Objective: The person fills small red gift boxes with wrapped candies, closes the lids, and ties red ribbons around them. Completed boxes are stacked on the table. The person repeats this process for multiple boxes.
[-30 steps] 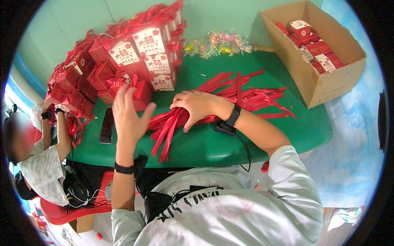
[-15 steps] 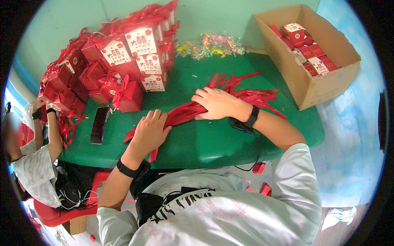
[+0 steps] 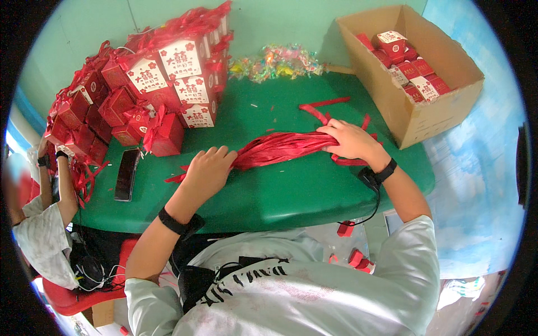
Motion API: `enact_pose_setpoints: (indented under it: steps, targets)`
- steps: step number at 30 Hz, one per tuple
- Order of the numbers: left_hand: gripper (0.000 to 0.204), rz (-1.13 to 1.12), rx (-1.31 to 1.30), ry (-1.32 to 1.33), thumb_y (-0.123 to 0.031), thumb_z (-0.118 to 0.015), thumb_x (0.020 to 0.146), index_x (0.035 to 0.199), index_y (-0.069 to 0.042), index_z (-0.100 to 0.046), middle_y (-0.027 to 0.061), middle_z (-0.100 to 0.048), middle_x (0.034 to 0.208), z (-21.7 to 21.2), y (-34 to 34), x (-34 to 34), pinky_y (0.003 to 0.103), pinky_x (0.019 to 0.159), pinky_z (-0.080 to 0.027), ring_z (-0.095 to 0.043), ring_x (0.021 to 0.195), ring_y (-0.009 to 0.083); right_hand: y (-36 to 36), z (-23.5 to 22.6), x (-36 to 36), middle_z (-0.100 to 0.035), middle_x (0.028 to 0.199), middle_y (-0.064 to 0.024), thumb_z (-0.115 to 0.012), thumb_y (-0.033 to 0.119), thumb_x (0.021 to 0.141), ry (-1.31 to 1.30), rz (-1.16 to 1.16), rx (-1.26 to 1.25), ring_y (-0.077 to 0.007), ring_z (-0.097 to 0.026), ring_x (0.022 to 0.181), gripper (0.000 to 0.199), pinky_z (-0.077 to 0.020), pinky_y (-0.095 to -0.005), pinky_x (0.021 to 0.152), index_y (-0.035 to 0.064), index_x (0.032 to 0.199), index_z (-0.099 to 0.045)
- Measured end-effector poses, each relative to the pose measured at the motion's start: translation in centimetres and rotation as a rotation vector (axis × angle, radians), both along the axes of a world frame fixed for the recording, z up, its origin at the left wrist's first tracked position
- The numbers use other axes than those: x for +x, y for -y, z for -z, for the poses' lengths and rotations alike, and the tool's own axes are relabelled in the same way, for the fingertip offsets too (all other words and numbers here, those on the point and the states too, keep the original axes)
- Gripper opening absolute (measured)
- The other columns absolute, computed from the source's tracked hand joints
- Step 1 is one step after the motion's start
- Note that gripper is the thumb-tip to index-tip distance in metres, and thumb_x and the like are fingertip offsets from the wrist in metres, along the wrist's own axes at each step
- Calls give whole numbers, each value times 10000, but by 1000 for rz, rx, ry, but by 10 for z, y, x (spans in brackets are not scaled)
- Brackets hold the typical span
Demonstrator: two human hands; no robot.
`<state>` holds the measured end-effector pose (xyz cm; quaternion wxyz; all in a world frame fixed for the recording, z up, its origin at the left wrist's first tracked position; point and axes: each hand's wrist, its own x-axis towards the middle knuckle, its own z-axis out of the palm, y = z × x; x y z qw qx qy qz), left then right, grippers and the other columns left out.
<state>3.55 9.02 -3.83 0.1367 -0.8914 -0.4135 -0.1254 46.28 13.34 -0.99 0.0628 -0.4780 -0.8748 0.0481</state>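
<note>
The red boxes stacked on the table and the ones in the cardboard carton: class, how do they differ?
The stacked red boxes form a tall heap on the green table, many with ribbon handles sticking out. The boxes in the carton are fewer and lie low inside the cardboard carton. Both are small, red, with white printed panels.

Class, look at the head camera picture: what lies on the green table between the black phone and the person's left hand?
In the head view, only bare green table lies between the black phone and the left hand, apart from one red ribbon end beside the hand.
</note>
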Motion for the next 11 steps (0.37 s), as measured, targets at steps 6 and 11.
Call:
enact_pose_setpoints:
  steps: [6, 11]
  targets:
    - [239, -1, -52, 29, -195, -701, 913, 1128, -109, -643, 72, -645, 1012, 1, -7, 16, 426, 804, -567, -684, 977, 273, -5, -7, 32, -645, 1298, -179, -756, 440, 951, -184, 40, -7, -359, -649, 1204, 579, -527, -447, 1033, 41, 1352, -638]
    - [519, -70, -146, 75, -359, -774, 904, 1328, -121, -592, 94, -662, 1080, -13, 3, 18, 426, 862, -573, -687, 1037, 288, -59, -21, 40, -648, 1331, -137, -679, 485, 1014, -238, 435, -198, -252, -644, 1170, 553, -497, -375, 1037, 66, 1372, -636]
